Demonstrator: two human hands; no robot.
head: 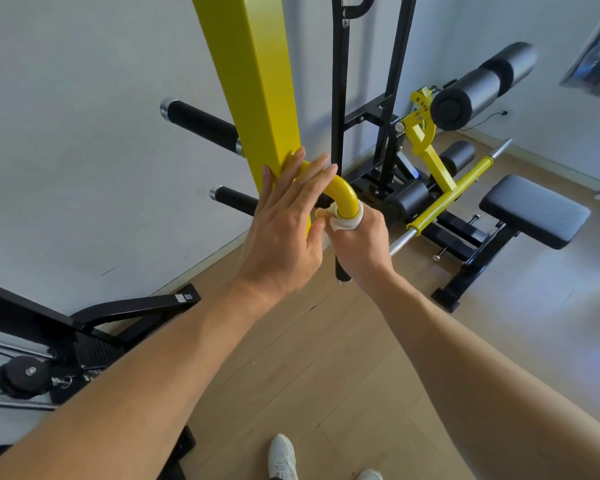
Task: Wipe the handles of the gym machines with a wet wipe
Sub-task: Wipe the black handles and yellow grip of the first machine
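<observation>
A yellow square post (253, 81) carries a curved yellow handle tube (343, 195) that bends down into a black grip (342, 271). My right hand (359, 240) is wrapped around the top of that grip with a white wet wipe (347, 221) pressed between palm and tube. My left hand (291, 223) lies flat with spread fingers against the post's lower end and the start of the curve, holding nothing. Most of the wipe is hidden inside my right fist.
Two black-gripped pegs (201, 123) stick out left of the post toward the white wall. A black-and-yellow bench machine (534, 209) with foam rollers and a chrome bar (447, 199) stands at the right. Black equipment (49, 344) sits low left. Wooden floor and my white shoes (283, 457) lie below.
</observation>
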